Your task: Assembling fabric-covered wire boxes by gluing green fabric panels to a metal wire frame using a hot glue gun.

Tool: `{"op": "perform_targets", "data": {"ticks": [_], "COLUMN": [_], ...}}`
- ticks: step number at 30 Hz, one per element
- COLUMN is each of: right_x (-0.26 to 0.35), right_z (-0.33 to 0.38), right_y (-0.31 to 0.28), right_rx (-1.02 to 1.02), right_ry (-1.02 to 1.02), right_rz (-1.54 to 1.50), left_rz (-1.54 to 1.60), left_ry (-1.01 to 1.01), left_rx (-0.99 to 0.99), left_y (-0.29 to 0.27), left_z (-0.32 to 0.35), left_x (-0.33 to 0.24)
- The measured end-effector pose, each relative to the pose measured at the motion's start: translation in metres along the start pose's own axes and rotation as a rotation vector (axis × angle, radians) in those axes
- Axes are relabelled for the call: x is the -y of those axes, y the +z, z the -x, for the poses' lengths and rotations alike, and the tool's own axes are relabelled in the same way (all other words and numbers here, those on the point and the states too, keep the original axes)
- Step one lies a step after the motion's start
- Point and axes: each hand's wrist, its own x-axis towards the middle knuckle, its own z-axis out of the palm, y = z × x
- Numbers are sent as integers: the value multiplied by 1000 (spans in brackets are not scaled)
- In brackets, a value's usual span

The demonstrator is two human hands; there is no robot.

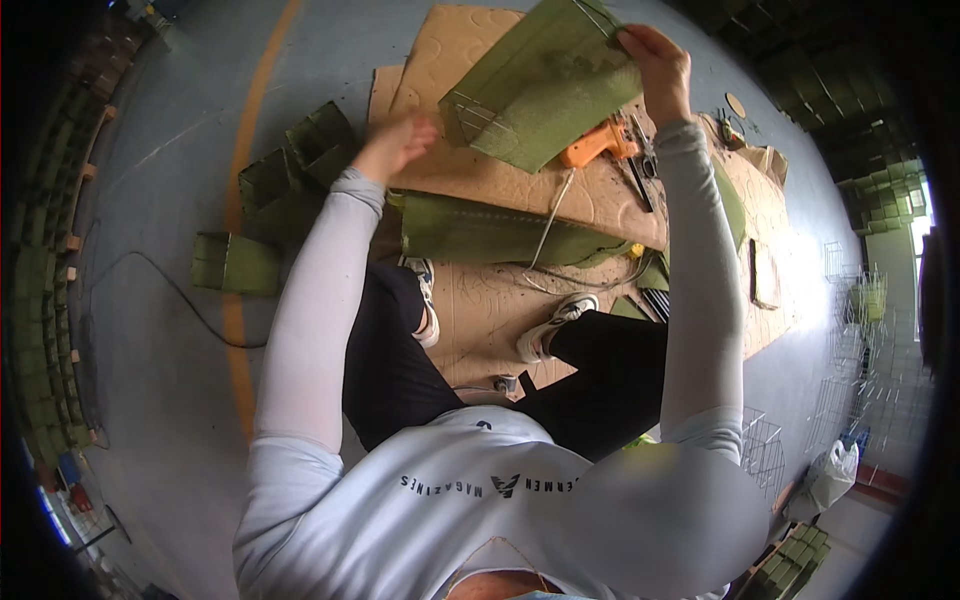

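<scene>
My right hand (pixel 660 75) pinches the upper right corner of a green folded panel (pixel 550 85), held tilted above a cardboard-covered work surface (pixel 620 205). Thin metal wires show along the panel's two ends. To the panel's left is my left hand (pixel 400 145), apart from it and holding nothing. Its fingers are stretched out and slightly blurred. Below my right hand an orange glue gun (pixel 592 143) with a pale cord lies on the cardboard. Beside the gun are dark metal tools (pixel 640 165).
Green open boxes (pixel 235 262) stand on the grey floor at the left. Another long green piece (pixel 500 232) is under the work surface's near edge. A dark cable (pixel 185 300) crosses the floor. Stacked green boxes (pixel 45 300) line the far left; wire frames (pixel 845 330) stand at the right.
</scene>
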Motion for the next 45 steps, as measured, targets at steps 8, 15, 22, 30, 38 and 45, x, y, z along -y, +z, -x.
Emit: {"op": "perform_targets", "data": {"ticks": [8,15,22,30,38,45], "right_x": [-33,-68,-73,-45,-39,-39], "right_z": [82,148,160,173,175,181], "right_y": [-28,-31,-29,-27,-30,-35], "right_rx": [-189,-310,-366,-415,-325,-244], "right_ry": [386,479,325,213,273,327], "right_rz": [-277,-691,-511,-371,-363,-307], "left_rz": [412,263,-13,99,120,214], "left_ry": [51,95,106,66,39,-16], "left_rx": [255,22,115,102,-10,168], "left_y": [39,55,53,42,43,50], "left_z": [24,26,24,-1,9,31], "left_x": [-34,-47,-46,-30,-36,-47]}}
